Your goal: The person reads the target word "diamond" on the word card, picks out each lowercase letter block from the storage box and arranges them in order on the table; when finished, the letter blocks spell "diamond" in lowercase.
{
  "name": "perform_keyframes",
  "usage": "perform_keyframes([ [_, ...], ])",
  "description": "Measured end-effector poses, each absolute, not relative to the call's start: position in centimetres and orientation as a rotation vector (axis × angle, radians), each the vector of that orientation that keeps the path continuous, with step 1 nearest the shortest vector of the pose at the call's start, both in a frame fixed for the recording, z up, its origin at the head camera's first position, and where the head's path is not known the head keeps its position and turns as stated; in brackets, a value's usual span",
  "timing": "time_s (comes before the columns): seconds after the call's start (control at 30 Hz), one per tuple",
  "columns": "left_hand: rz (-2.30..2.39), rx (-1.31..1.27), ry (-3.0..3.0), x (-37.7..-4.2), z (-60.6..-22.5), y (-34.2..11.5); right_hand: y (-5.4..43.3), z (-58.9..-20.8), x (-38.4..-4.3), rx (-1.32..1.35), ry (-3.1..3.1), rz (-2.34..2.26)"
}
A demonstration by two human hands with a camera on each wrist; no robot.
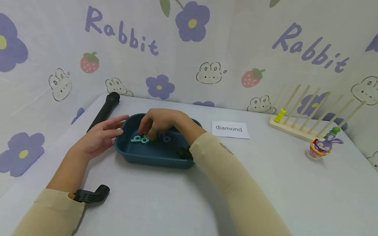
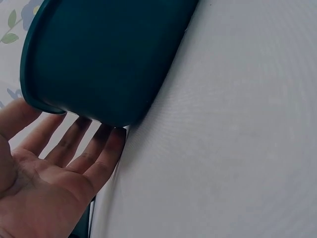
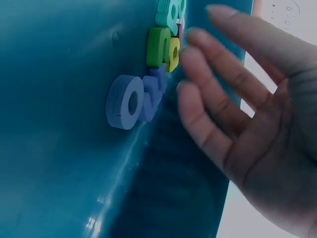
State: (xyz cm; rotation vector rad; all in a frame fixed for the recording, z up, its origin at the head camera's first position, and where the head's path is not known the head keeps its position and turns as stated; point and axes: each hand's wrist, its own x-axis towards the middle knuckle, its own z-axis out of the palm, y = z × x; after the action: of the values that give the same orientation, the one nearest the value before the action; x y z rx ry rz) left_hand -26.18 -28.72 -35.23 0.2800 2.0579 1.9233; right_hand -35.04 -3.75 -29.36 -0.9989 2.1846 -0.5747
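A dark teal tray (image 1: 159,162) holds several coloured letter pieces. My left hand (image 1: 98,136) is at its left end, fingers extended; in the left wrist view the fingertips touch the tray's end wall. My right hand (image 1: 160,121) reaches down inside the tray, over the letters. In the right wrist view its loosely bent fingers stand beside a purple letter o (image 3: 125,102), a green letter n (image 3: 157,47) and a yellow letter (image 3: 174,53), with nothing between them. Pale turquoise letters (image 1: 136,139) lie left of the right fingertips.
A white card (image 1: 230,129) reading "diamond" lies right of the tray. Farther right stand a wooden peg rack (image 1: 295,129) with yellow and green beads and a purple rabbit figure (image 1: 323,146). A black microphone-like cylinder (image 1: 104,109) lies behind my left hand. A printed cloth hangs behind.
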Motion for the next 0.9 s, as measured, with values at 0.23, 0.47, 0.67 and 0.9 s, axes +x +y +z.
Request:
perform_keyframes([
  [0.23, 1.944, 0.292, 2.038, -26.7, -34.7, -29.2, -4.3, -29.4, -35.3, -1.001, 2.214, -0.525],
  [0.47, 1.964, 0.272, 2.011, -26.4, -35.0, -29.2, -4.9, -29.9, -34.8, -0.994, 2.230, -0.414],
  [0.67, 1.947, 0.257, 2.046, -26.3, -34.9, -28.9, -5.0, -30.1, -34.3, -1.000, 2.261, -0.375],
  [0.9, 1.964, 0.248, 2.013, -26.1, -35.3, -28.5, -4.8, -30.6, -33.9, -1.011, 2.288, -0.274],
])
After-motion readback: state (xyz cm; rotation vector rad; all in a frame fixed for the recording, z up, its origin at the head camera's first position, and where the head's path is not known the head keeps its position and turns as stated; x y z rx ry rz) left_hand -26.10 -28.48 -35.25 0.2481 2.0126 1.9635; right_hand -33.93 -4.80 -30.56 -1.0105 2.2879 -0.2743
